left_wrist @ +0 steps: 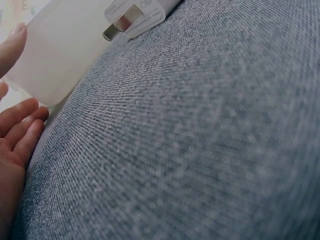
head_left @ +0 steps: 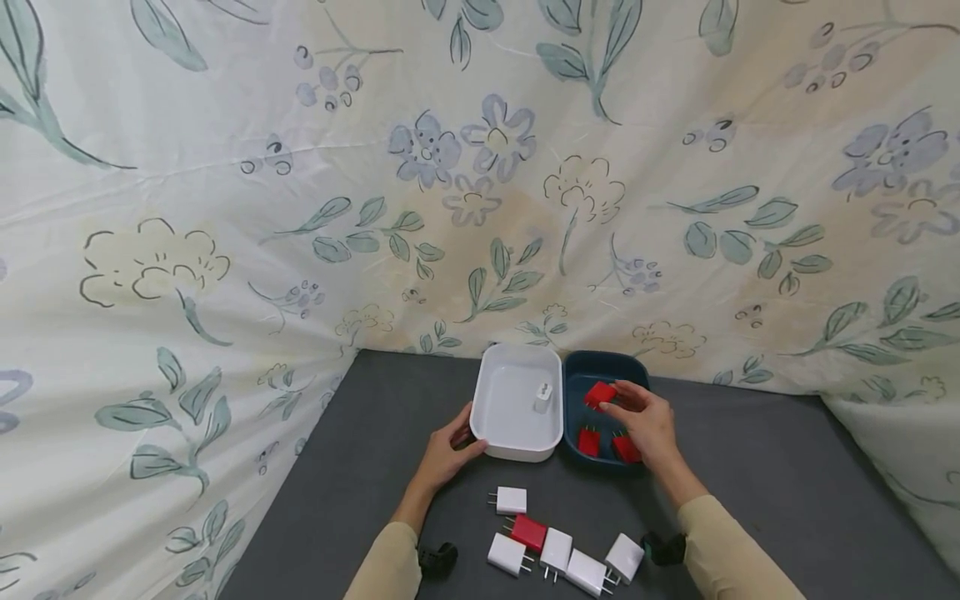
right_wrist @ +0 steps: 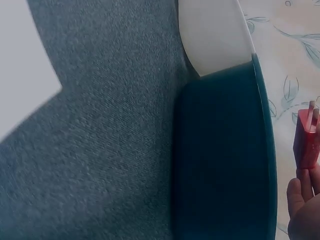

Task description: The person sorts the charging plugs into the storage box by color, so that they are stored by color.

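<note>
My right hand point(head_left: 651, 423) pinches a red wall charger point(head_left: 599, 395) over the dark blue bin point(head_left: 606, 360). In the right wrist view this red charger point(right_wrist: 306, 137) stands above rim height, prongs pointing up. Two more red chargers point(head_left: 588, 442) lie inside the blue bin. My left hand point(head_left: 444, 454) rests at the near left corner of the white bin point(head_left: 506, 375), fingers along its side and thumb by the front rim. One white charger point(head_left: 543, 397) sits inside the white bin, against its right wall.
Several white chargers point(head_left: 556, 551) and one red charger point(head_left: 528, 533) lie loose on the dark grey cloth table point(head_left: 405, 383) in front of the bins. The two bins stand side by side near a flowered curtain point(head_left: 480, 275) at the back.
</note>
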`<state>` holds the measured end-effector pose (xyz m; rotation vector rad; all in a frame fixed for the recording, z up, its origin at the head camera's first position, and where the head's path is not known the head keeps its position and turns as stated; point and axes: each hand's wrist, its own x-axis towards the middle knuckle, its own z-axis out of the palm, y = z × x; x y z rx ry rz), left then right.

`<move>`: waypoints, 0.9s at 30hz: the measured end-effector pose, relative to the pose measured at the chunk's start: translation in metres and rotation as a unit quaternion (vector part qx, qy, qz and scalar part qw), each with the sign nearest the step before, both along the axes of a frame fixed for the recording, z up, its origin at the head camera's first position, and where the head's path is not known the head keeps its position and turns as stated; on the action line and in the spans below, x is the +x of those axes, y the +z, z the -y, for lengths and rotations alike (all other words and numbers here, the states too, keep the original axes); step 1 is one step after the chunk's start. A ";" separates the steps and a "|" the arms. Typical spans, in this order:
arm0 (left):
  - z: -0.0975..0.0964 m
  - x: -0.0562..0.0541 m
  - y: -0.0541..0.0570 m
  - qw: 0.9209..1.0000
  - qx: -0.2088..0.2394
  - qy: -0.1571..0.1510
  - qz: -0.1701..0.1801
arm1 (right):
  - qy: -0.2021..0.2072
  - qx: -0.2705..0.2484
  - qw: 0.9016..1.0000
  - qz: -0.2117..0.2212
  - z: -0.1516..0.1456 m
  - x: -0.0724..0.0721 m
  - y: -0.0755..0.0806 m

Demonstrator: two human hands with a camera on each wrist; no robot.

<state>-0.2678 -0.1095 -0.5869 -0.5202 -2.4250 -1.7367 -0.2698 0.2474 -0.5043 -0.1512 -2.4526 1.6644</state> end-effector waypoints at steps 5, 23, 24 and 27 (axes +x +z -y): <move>-0.002 0.002 -0.002 1.000 -0.002 0.003 0.004 | -0.001 0.036 0.999 0.002 -0.002 -0.003 0.004; -0.003 0.005 0.008 1.000 0.003 0.007 -0.006 | -0.019 0.077 0.997 -0.003 -0.014 -0.021 0.001; -0.002 0.003 0.005 1.000 0.003 0.008 0.000 | -0.020 0.078 0.997 -0.003 -0.014 -0.021 0.001; -0.001 0.000 0.000 1.000 0.005 0.006 0.012 | -0.027 0.075 0.997 -0.002 -0.014 -0.023 -0.002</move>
